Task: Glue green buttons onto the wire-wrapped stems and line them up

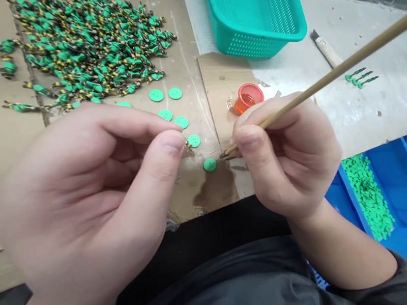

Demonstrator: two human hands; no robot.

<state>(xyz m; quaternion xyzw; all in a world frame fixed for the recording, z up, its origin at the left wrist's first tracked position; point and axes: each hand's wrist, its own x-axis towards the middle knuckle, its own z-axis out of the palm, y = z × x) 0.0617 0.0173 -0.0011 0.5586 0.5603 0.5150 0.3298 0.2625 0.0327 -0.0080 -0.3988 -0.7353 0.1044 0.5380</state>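
Observation:
My left hand (pixel 87 196) pinches a tiny dark-and-yellow part (pixel 189 146) between thumb and fingertips, right beside a flat green disc (pixel 194 141). My right hand (pixel 285 160) grips a thin bamboo stick (pixel 333 72), and its dark tip almost touches another green disc (pixel 209 165). More green discs (pixel 156 95) lie in a loose scatter on the brown cardboard sheet (pixel 191 72). Above my left hand spreads a large heap of green parts banded in yellow and black (pixel 91 52).
A small orange cup of liquid (pixel 248 97) stands beyond my right hand. Behind it are a teal perforated basket (pixel 254 10) and a white-handled tool (pixel 325 52). Several green pins (pixel 361 77) lie on the white surface. Below the table edge, a blue bin (pixel 401 208) holds green discs.

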